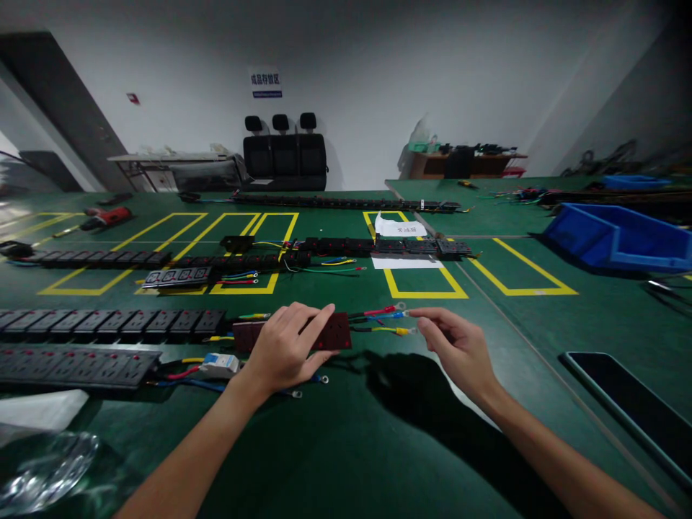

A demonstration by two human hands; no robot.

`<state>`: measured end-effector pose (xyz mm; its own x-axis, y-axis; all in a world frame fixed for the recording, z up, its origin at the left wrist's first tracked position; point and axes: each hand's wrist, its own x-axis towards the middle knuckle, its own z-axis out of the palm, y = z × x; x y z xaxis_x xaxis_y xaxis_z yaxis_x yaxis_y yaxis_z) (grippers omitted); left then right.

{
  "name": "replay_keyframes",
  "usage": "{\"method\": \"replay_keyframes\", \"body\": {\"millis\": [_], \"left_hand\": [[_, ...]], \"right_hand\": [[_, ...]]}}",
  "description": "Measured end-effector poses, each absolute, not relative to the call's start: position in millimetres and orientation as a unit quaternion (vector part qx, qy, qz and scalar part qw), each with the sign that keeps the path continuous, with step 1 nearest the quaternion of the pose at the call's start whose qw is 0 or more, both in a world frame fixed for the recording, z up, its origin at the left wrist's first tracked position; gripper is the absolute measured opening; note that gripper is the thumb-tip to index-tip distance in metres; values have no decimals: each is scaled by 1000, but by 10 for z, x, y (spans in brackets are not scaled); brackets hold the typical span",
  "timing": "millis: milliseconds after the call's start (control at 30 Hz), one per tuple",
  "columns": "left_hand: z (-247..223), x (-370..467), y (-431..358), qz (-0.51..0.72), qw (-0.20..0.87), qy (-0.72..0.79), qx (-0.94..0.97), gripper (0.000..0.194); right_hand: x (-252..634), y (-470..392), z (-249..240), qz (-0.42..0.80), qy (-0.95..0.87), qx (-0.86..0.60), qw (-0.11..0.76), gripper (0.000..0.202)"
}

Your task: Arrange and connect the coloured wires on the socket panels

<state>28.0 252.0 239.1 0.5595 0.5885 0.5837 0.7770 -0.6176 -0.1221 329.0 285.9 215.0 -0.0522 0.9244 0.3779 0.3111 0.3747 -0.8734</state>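
My left hand is closed over a dark red socket strip, fingers on top and thumb at the near edge. From the strip's right end stick out a red wire terminal, a blue wire terminal and a yellow wire terminal, each with a metal ring. The index finger and thumb of my right hand come together at the blue one's ring; the exact contact is too small to make out. More ring-ended wires lie below my left hand.
Black socket strips lie on the left, beside a white breaker. A phone and a blue bin are on the right. Further strips lie behind, across yellow-taped outlines on the green table. Clear plastic sits at front left.
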Motion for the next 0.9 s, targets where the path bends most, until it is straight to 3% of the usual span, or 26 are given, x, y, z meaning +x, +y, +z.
{"method": "replay_keyframes", "body": {"millis": [300, 900], "left_hand": [[2413, 294, 2506, -239, 165, -386, -876, 67], [2377, 280, 2534, -224, 138, -391, -882, 72]], "right_hand": [[3310, 2917, 2117, 429, -615, -454, 481, 38], [3278, 2869, 2171, 373, -663, -443, 474, 30]]}}
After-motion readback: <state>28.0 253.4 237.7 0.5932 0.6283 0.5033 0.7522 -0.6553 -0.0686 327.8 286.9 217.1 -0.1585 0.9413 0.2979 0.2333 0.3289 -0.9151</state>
